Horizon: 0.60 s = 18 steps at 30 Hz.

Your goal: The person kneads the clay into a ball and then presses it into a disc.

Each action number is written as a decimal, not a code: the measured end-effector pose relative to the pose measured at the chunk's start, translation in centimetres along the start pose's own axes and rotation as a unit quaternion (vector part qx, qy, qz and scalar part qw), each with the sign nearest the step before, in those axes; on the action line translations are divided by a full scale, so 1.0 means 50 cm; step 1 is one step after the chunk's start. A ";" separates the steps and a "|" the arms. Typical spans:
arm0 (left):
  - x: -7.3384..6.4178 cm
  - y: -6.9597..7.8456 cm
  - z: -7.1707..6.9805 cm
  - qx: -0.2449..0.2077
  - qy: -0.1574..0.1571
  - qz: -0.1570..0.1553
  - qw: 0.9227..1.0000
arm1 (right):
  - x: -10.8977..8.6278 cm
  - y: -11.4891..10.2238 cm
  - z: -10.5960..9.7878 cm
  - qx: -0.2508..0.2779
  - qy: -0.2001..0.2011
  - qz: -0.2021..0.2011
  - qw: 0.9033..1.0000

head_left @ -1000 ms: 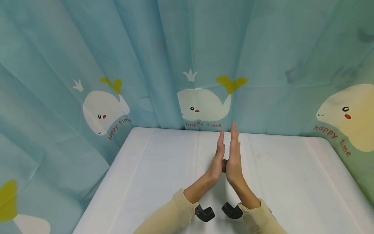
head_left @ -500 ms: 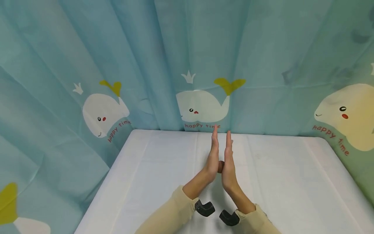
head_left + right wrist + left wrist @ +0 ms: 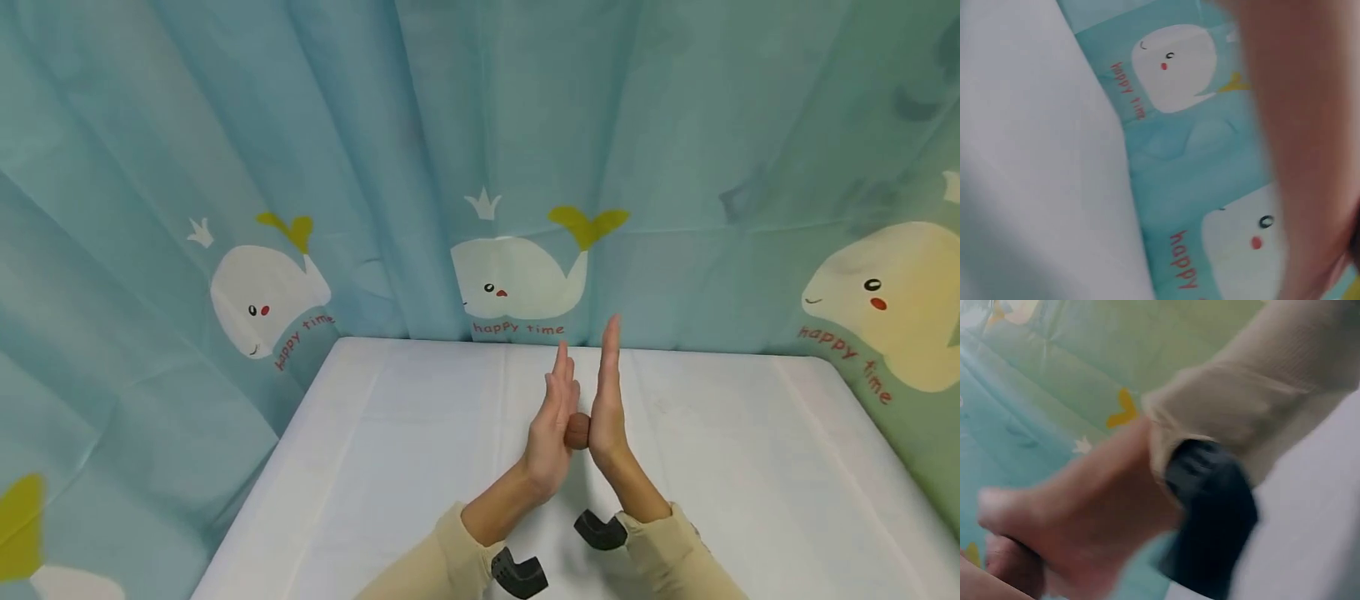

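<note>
A small brown ball [image 3: 577, 431] sits between my two palms, above the table. My left hand [image 3: 550, 437] lies against its left side with fingers straight and pointing away from me. From the right, my right hand [image 3: 608, 421] presses on it, its fingers straight too. Both palms face each other, and the fingertips stand apart. In the left wrist view the brown ball [image 3: 1013, 565] shows, partly hidden, beneath the heel of the right hand [image 3: 1079, 519], which is blurred. Blurred skin fills the right side of the right wrist view, where the ball cannot be made out.
A white table [image 3: 420, 433] lies under the hands. Behind it hangs a blue-green curtain [image 3: 675, 167] printed with whales. Black wrist mounts [image 3: 519, 573] stick out below the beige sleeves [image 3: 438, 557].
Both hands shift left, then back right. The left hand has slid nearer and turned while the right has moved farther away. The ball stays between the palms and shows more now.
</note>
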<state>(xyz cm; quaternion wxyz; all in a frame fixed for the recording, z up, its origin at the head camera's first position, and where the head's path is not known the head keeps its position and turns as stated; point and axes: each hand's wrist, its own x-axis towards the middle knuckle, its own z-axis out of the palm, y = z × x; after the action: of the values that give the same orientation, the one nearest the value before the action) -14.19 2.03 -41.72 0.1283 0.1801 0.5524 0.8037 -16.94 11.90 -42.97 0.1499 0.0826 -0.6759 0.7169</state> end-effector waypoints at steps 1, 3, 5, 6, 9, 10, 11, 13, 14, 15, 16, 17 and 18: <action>0.001 0.003 0.000 0.000 0.005 0.001 1.000 | -0.002 0.006 0.000 0.003 -0.001 0.002 1.000; 0.008 0.008 -0.003 0.019 0.017 0.008 1.000 | -0.015 0.014 0.007 0.009 -0.006 -0.003 1.000; 0.022 0.006 -0.014 0.052 0.036 0.013 0.998 | -0.035 0.017 0.023 0.007 -0.018 -0.005 1.000; 0.029 0.002 -0.021 0.062 0.049 0.007 0.997 | -0.047 0.013 0.033 0.007 -0.027 -0.007 1.000; 0.046 -0.014 -0.044 0.096 0.084 0.007 0.992 | -0.081 -0.002 0.057 -0.005 -0.053 -0.011 0.999; 0.050 -0.020 -0.051 0.103 0.090 0.008 0.991 | -0.087 -0.009 0.062 -0.009 -0.056 -0.012 0.998; 0.052 -0.026 -0.056 0.107 0.090 0.009 0.990 | -0.091 -0.014 0.065 -0.015 -0.059 -0.017 0.998; 0.049 -0.035 -0.058 0.122 0.070 0.021 0.990 | -0.087 -0.023 0.065 -0.018 -0.056 -0.031 0.998; 0.045 -0.039 -0.055 0.122 0.056 0.026 0.991 | -0.080 -0.027 0.062 -0.017 -0.051 -0.034 0.998; 0.040 -0.041 -0.050 0.120 0.042 0.028 0.991 | -0.072 -0.031 0.057 -0.013 -0.046 -0.033 0.998; 0.036 -0.042 -0.045 0.116 0.026 0.031 0.992 | -0.063 -0.033 0.052 -0.007 -0.039 -0.029 0.999; 0.031 -0.038 -0.039 0.103 0.013 0.031 0.994 | -0.053 -0.034 0.048 -0.002 -0.030 -0.024 0.999; 0.025 -0.033 -0.033 0.088 0.001 0.027 0.996 | -0.044 -0.034 0.043 0.004 -0.020 -0.019 1.000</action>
<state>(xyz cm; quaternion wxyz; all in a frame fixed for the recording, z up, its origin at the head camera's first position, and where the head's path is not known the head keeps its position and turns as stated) -16.02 1.72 -43.60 0.0896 0.2050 0.6164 0.7550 -14.49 9.59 -41.92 0.1494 0.1109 -0.6740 0.7149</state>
